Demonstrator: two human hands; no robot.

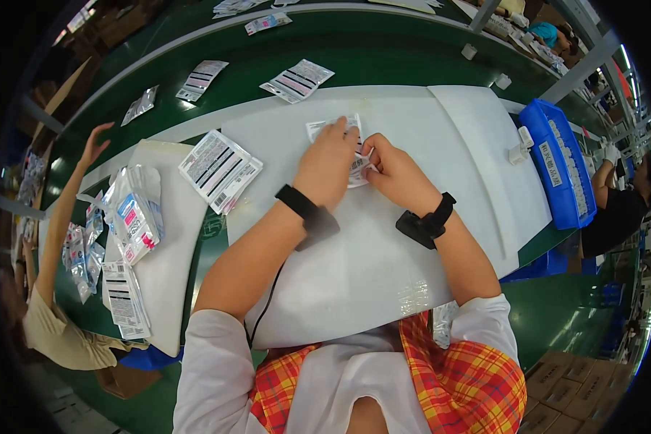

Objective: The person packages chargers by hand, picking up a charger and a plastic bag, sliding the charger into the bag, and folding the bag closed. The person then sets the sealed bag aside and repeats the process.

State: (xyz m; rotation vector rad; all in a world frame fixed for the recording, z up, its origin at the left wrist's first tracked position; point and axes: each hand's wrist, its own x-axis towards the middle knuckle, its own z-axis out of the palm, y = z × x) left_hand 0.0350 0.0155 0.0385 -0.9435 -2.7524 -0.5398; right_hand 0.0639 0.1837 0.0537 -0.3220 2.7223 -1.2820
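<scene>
Head camera looks down past a plaid apron to both hands meeting on the white work board (383, 253). Left hand (329, 163) lies mostly flat, fingers pressing a small clear packet with printed label (354, 168) onto the board; right hand (394, 170) is curled, fingertips pinching that packet's near edge. Looks like a folding or sealing step, calling for a steady pinch. Leftward, a stack of labelled packets (220, 170); farther, the green conveyor (383, 54) carrying loose packets, and a blue bin (560, 163) at right.
</scene>
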